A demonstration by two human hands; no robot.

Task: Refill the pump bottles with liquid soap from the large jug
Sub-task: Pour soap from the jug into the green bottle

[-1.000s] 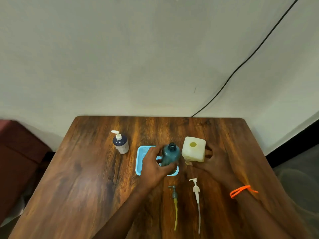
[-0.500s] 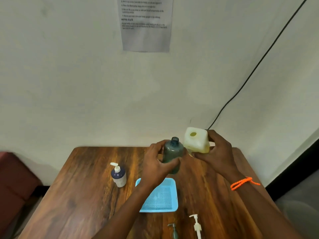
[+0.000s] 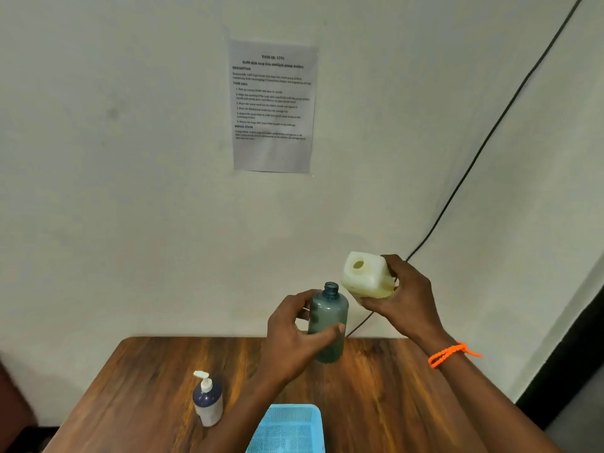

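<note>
Jug [image 3: 367, 276] and teal bottle [image 3: 328, 325] are both up off the table [image 3: 376, 397], in our hands. Nearest us: blue mesh tray [image 3: 287, 428] at the bottom edge, centre, sitting on the wood. Left of it, a dark-blue pump bottle [image 3: 207, 402] stands upright with its white pump head on. Above the tray, our left hand [image 3: 294, 338] is wrapped around the teal bottle, thumb across the front; bottle upright, neck uncapped. Our right hand [image 3: 403, 304], orange cord [image 3: 452, 354] on the wrist, grips the white jug, tilted so its round opening faces us, just up and right of the bottle's neck. Jug and bottle look very close; contact unclear. Behind: pale wall, a printed sheet [image 3: 273, 107] stuck to it, a black cable [image 3: 483, 145] running diagonally.
</note>
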